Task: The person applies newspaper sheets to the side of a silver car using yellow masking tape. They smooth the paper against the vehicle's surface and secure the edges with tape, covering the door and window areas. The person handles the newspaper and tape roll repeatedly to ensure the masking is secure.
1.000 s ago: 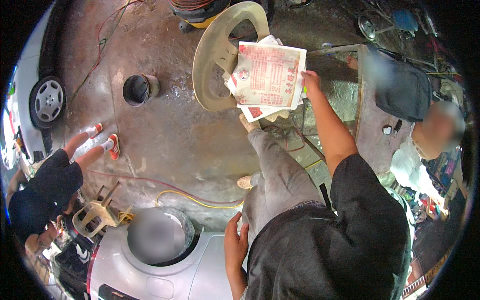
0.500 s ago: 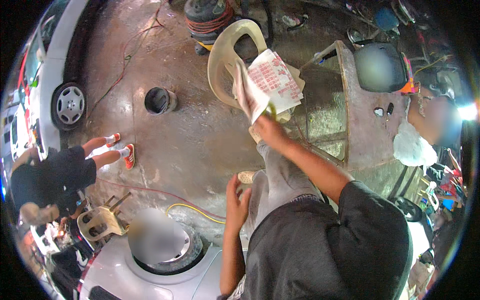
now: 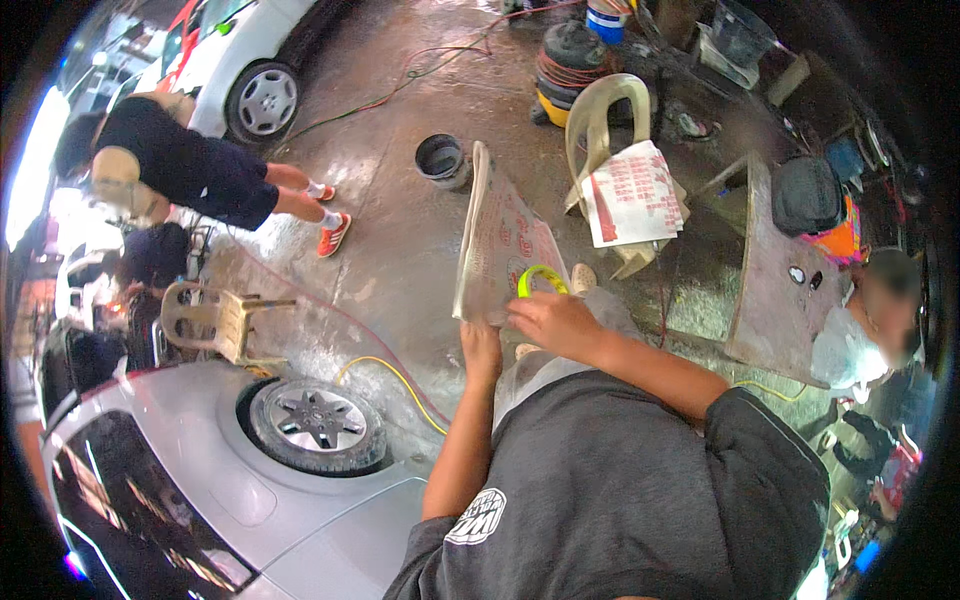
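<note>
Head: paper [image 3: 503,240] in left hand [image 3: 481,347]

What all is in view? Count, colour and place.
Plastic chairs: two, beige, upper right and left
Red-printed sheet: one clear, white, on upper chair
Printed paper: one, pale with red print, centre
Tape roll: one, yellow-green, centre
Bucket: one, black, upper centre
Vacuum cleaner: one, black and yellow, top
Cars: two, silver and whitish, left
Tabletop: one, greyish, right
Hoses or cables: several, red and yellow, floor
Other people: two clear, one black-clothed, left and right
Clutter: uncounted, mixed, right edge
Own T-shirt: one, charcoal, lower centre
Left hand: one, bare, holding paper
Right hand: one, bare, holding tape
</note>
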Demonstrator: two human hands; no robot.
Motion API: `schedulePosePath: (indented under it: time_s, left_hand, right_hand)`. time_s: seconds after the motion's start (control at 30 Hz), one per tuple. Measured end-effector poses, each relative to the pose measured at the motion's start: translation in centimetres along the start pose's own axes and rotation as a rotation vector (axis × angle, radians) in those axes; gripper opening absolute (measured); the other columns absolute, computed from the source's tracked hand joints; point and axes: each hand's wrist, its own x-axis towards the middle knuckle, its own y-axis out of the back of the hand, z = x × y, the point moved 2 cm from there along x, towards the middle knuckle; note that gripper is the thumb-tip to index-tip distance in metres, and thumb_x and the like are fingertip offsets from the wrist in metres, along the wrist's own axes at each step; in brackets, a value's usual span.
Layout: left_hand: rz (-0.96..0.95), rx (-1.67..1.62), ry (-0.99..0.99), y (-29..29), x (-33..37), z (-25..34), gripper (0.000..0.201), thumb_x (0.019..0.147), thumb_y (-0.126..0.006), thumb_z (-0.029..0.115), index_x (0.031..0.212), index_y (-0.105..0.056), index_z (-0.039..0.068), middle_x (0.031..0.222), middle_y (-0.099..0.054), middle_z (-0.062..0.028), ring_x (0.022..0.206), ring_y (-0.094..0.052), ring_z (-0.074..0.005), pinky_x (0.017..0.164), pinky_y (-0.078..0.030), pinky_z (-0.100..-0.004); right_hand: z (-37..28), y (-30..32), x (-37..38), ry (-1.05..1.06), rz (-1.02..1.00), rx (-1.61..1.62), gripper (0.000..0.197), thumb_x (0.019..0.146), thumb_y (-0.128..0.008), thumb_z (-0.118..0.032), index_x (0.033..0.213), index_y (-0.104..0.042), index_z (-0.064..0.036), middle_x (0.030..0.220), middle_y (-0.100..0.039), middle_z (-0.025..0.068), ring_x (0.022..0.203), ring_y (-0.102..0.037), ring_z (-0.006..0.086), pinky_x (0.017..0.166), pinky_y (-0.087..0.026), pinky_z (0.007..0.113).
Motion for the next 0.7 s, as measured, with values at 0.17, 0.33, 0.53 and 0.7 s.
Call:
schedulePosePath:
  time_s: [0.17,0.33,0.53,0.7]
  left_hand:
    - [0.058,-0.208,0.142,3.8,-2.3,-0.1,0.072,0.107,-0.042,0.06,0.143,-0.049,-0.001,0.133,-0.062,-0.0124,0.119,-0.062,-0.0246,0.101,-0.05,-0.0386]
    - [-0.115,-0.644,0.199,5.2,-4.1,7.4,0.053,0.108,-0.053,0.038,0.143,-0.048,0.0,0.131,-0.062,-0.0089,0.118,-0.06,-0.019,0.101,-0.049,-0.0363]
    - [-0.328,-0.577,0.156,6.2,-5.0,7.3,0.044,0.107,-0.055,0.021,0.146,-0.046,0.001,0.134,-0.058,-0.0053,0.113,-0.057,-0.0135,0.096,-0.047,-0.0318]
    - [-0.336,-0.671,0.177,6.8,-5.6,5.5,0.04,0.111,-0.048,0.029,0.14,-0.051,0.001,0.125,-0.06,-0.0038,0.107,-0.056,-0.0121,0.093,-0.047,-0.0314]
  right_hand:
    - [-4.4,2.5,1.7,0.036,-0.041,0.024,0.04,0.096,-0.067,-0.037,0.127,-0.066,-0.0113,0.109,-0.068,0.0181,0.102,-0.067,0.0376,0.085,-0.055,0.049]
    - [-6.5,1.6,1.4,0.087,-0.064,0.054,0.056,0.092,-0.072,-0.043,0.136,-0.061,-0.0112,0.126,-0.062,0.0239,0.117,-0.06,0.0434,0.099,-0.05,0.048]
    - [-7.5,1.3,0.8,0.06,-0.077,0.062,0.072,0.087,-0.076,-0.038,0.146,-0.052,-0.0049,0.148,-0.051,0.0232,0.135,-0.049,0.0427,0.114,-0.04,0.048]
    - [-8.6,1.5,0.8,0.055,-0.081,0.112,0.072,0.09,-0.073,-0.041,0.147,-0.05,-0.0017,0.147,-0.051,0.0297,0.134,-0.05,0.0466,0.113,-0.041,0.048]
